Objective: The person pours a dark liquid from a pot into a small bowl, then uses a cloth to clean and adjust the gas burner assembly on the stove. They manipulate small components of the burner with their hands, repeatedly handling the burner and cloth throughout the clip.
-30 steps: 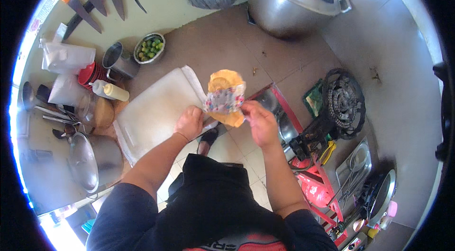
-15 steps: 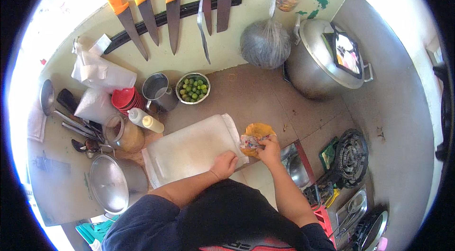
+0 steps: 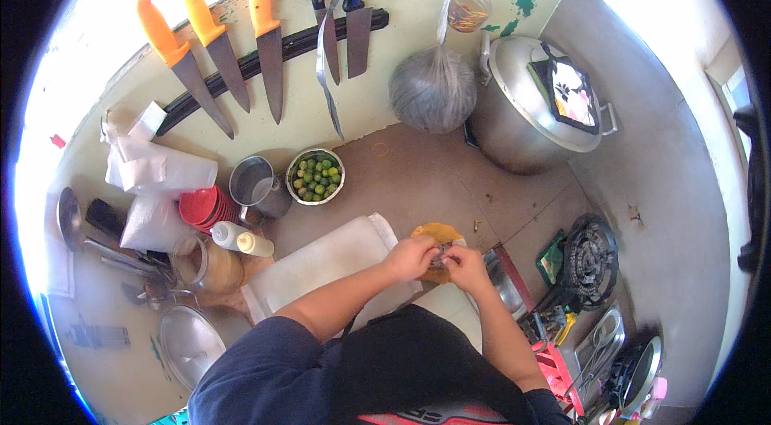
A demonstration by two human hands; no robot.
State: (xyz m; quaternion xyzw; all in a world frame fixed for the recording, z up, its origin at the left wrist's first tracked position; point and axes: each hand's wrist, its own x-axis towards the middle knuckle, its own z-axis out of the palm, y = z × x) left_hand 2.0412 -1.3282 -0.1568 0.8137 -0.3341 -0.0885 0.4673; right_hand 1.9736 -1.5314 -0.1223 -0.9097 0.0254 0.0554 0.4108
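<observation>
A yellow-orange, rounded cloth-like piece (image 3: 434, 230) with a multicoloured patterned part lies under my hands, just past the right end of the white cutting board (image 3: 317, 258). My left hand (image 3: 414, 256) has its fingers closed on the left side of the patterned part. Opposite it, my right hand (image 3: 466, 268) pinches the right side. The two sets of fingertips almost meet, and they hide the middle of the piece. A white cloth or sheet shows from beneath the board's edges.
Left are a steel bowl of green citrus (image 3: 316, 177), a metal mug (image 3: 259, 184), squeeze bottles (image 3: 255, 245), red bowls (image 3: 202, 207) and a lidded pot (image 3: 191, 345). Knives (image 3: 271, 64) hang behind. A large pot (image 3: 526, 104) stands far right, a gas burner (image 3: 592, 260) nearer.
My left hand has left the cutting board and moved right to grip the yellow-orange piece beside my right hand. The whole view has shifted slightly.
</observation>
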